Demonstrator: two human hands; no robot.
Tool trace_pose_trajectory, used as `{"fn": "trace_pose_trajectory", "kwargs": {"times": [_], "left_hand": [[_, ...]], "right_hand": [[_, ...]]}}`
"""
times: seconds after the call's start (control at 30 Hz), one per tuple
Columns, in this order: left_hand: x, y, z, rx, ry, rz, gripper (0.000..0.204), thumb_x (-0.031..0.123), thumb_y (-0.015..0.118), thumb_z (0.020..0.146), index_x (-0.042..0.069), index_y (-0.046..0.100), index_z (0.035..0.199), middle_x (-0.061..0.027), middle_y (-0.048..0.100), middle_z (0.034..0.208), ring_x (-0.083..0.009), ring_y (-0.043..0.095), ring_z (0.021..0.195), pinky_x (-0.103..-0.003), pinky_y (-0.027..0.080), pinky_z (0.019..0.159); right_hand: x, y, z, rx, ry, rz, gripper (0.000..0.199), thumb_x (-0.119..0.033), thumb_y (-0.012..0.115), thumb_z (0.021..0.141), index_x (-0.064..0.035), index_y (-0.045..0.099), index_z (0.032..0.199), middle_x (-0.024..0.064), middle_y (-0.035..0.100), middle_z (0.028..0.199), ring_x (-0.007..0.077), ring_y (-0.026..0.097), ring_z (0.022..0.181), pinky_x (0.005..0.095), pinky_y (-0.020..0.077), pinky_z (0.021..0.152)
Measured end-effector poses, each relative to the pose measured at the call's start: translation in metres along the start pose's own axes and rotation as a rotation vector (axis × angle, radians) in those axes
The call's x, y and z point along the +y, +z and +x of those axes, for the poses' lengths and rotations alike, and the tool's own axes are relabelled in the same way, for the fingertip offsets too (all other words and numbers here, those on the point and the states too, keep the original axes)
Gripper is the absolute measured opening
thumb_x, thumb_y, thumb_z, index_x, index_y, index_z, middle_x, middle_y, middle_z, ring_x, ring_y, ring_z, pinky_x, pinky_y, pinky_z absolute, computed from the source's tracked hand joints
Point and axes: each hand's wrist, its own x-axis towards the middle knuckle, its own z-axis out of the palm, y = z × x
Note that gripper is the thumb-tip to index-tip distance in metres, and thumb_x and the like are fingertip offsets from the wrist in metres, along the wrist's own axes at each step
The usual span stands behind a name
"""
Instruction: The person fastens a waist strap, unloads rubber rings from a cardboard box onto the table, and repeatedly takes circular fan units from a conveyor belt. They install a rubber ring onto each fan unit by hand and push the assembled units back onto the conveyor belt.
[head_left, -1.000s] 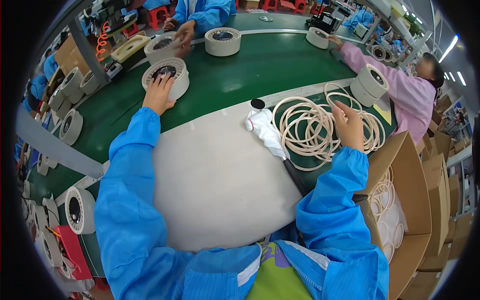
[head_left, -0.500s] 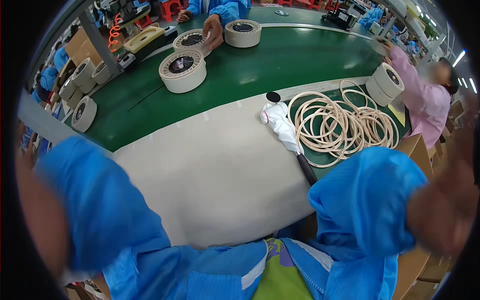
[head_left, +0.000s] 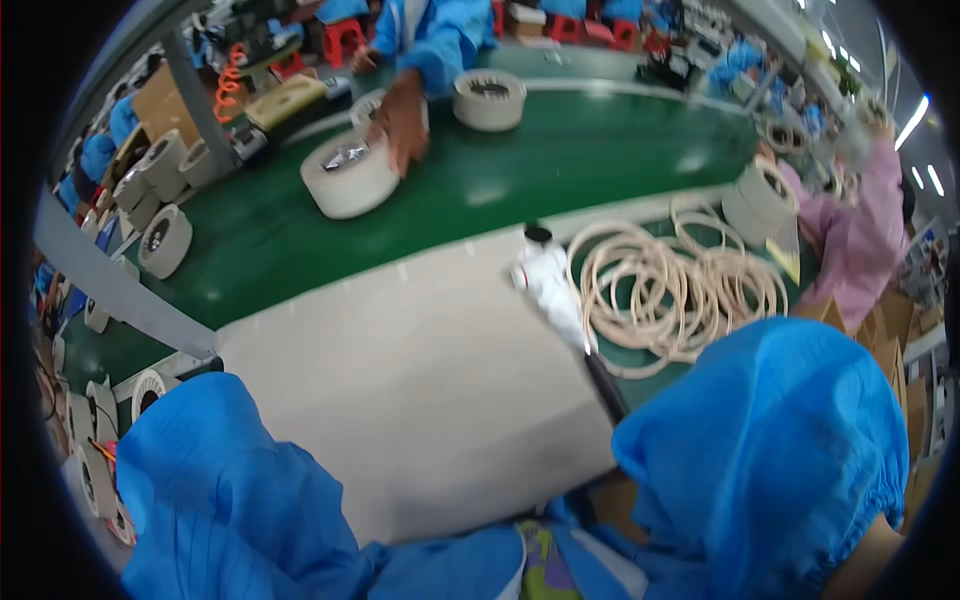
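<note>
Both my blue sleeves reach in from the lower edge, elbows bent, the left sleeve (head_left: 230,480) and the right sleeve (head_left: 760,430). My left hand lies outside the picture. On the right only a strip of bare wrist (head_left: 872,560) shows below the cuff; the hand itself is cut off. Between my arms lies a pale grey work surface (head_left: 400,400). At its right edge rests a tool wrapped in white cloth (head_left: 553,295), with a black handle (head_left: 605,390). Beside it is a heap of thin beige rings (head_left: 625,285). Neither visible arm touches these things.
Across the green belt (head_left: 480,200), a person's hand (head_left: 402,120) touches a round white fan-like unit (head_left: 350,190). Another unit (head_left: 490,105) stands nearby. More units (head_left: 165,242) line the left, behind a metal post (head_left: 130,285). A person in pink (head_left: 855,225) is beside stacked units (head_left: 760,205).
My blurred hands have left the picture, and my sleeves sit lower. The view has shifted, showing more units at left. The other person's hand has come over the nearest unit on the belt.
</note>
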Motion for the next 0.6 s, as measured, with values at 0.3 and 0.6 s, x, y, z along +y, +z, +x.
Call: {"fn": "trace_pose_trajectory", "kwargs": {"times": [0.3, 0.6], "left_hand": [[-0.009, 0.035, -0.018, 0.143, 0.139, -0.069, 0.017, 0.026, 0.048, 0.082, 0.011, 0.042, 0.088, -0.008, 0.046, 0.095, -0.0203, 0.04, 0.094, -0.035, 0.033, 0.082], [0.026, 0.093, -0.018, 0.195, 0.335, 0.051, 0.014, 0.023, 0.053, 0.081, 0.014, 0.044, 0.074, -0.0032, 0.048, 0.084, -0.0168, 0.043, 0.084, -0.031, 0.037, 0.075]], "right_hand": [[-0.022, -0.01, 0.016, 0.101, -0.179, -0.509, 0.054, -0.037, 0.022, 0.09, 0.006, 0.047, 0.112, 0.0309, 0.042, 0.116, 0.0372, 0.04, 0.113, 0.0437, 0.0243, 0.101], [0.144, -0.007, -0.165, -0.823, 0.894, -1.133, 0.022, -0.012, 0.059, 0.071, -0.0161, 0.064, 0.093, 0.0107, 0.053, 0.095, 0.029, 0.048, 0.096, 0.0484, 0.0371, 0.075]]}}
